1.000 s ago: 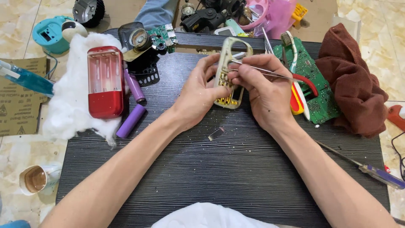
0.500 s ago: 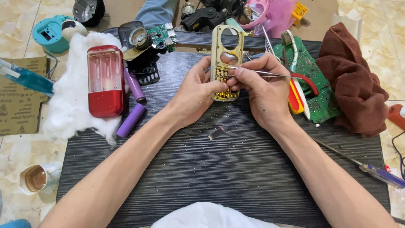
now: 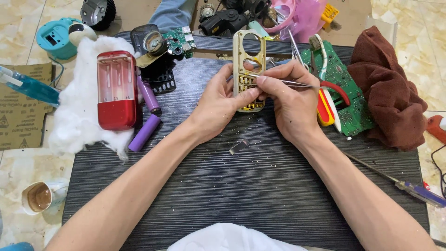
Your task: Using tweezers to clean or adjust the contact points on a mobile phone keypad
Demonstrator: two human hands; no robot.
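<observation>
Looks like a home repair bench set up on a tiled floor: green circuit board (image 3: 346,88) and screwdriver (image 3: 409,186) right of the hands, purple battery cells (image 3: 145,132) to their left, motors and gadget parts piled beyond them.

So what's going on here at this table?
A person holds a gold phone housing upright over a dark work table. The left hand grips it from the side, while the right hand works thin tweezers at its keypad area. A small metal piece lies loose below the hands. Purple battery cells and a green circuit board sit alongside.
</observation>
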